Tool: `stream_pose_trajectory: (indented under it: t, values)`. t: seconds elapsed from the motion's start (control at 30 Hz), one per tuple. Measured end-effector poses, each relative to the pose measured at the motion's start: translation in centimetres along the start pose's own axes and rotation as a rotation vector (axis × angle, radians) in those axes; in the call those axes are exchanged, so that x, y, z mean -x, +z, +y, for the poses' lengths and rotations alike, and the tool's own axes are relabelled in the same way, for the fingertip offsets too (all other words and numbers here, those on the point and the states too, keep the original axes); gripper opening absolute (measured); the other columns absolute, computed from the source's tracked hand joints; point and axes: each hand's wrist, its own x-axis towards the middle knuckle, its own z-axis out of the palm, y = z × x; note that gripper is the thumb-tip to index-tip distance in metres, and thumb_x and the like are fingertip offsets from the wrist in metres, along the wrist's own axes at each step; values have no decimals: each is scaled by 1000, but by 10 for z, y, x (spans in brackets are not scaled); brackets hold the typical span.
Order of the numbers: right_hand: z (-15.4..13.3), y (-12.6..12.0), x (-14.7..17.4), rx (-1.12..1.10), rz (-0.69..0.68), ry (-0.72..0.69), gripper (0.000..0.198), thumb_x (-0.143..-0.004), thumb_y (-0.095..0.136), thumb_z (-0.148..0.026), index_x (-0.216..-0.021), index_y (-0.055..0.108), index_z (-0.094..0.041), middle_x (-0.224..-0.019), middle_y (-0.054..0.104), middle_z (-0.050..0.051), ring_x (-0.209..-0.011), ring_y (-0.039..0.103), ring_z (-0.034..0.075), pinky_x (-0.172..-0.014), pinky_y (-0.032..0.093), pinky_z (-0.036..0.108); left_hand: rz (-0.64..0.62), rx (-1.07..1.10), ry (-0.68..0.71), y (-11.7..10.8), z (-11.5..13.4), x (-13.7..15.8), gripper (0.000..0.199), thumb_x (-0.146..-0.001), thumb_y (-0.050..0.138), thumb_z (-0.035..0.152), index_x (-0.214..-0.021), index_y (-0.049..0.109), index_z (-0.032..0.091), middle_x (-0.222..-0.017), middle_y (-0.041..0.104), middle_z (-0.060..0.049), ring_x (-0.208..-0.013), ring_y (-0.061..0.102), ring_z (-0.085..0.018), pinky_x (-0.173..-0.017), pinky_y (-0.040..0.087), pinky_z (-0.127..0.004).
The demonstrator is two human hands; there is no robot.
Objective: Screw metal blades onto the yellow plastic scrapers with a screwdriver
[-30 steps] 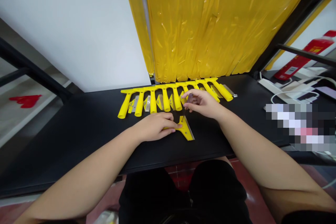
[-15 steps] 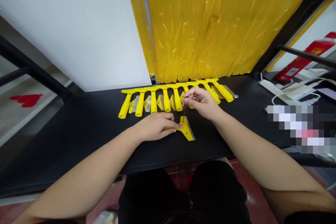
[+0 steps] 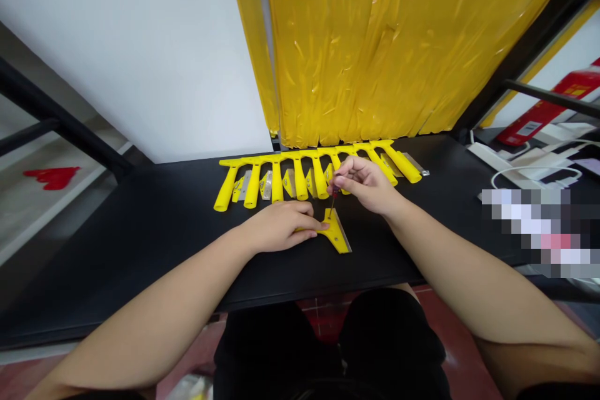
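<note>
My left hand (image 3: 285,226) is closed around the handle of a yellow scraper (image 3: 335,234) and presses it to the black tabletop. The scraper's wide head points right, with a metal blade along its edge and a screw near its middle. Pinched in the fingers of my right hand (image 3: 368,184) is a small screwdriver (image 3: 334,195) with a dark red handle. It stands nearly upright, its tip at the upper screw of the scraper head. Behind both hands lies a row of several yellow scraper handles (image 3: 253,184), with yellow plates and metal blades (image 3: 266,186) between them.
The black table (image 3: 154,250) stretches to both sides. At the right are white power strips with cables (image 3: 497,162) and a red bottle (image 3: 539,112). Yellow sheeting (image 3: 375,44) hangs behind the table, beside a white panel (image 3: 164,56). Black frame bars (image 3: 70,131) stand at the left.
The view has shifted slightly, so everything sits a little further right. Both hands keep their grip, and the screwdriver tip stays at the same screw.
</note>
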Motion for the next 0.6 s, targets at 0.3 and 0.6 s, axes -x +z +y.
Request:
stream_pose_trajectory:
  t: [0.3, 0.6]
  values:
    - [7, 1, -2, -97, -38, 21, 23, -91, 84, -36, -96, 68, -21, -88, 78, 2, -76, 77, 16, -77, 62, 32, -7, -5, -1, -2, 2, 0, 33, -108, 60, 33, -139, 72, 36, -103, 66, -2, -91, 66, -16, -79, 51, -26]
    - [1, 29, -1, -534, 66, 150, 25, -96, 76, -36, -96, 53, -26, -66, 52, -8, -57, 42, 10, -58, 39, 23, 5, 13, -25, 1, 1, 0, 35, -108, 59, 33, -141, 70, 35, -102, 65, -2, -93, 64, -16, -81, 52, -27]
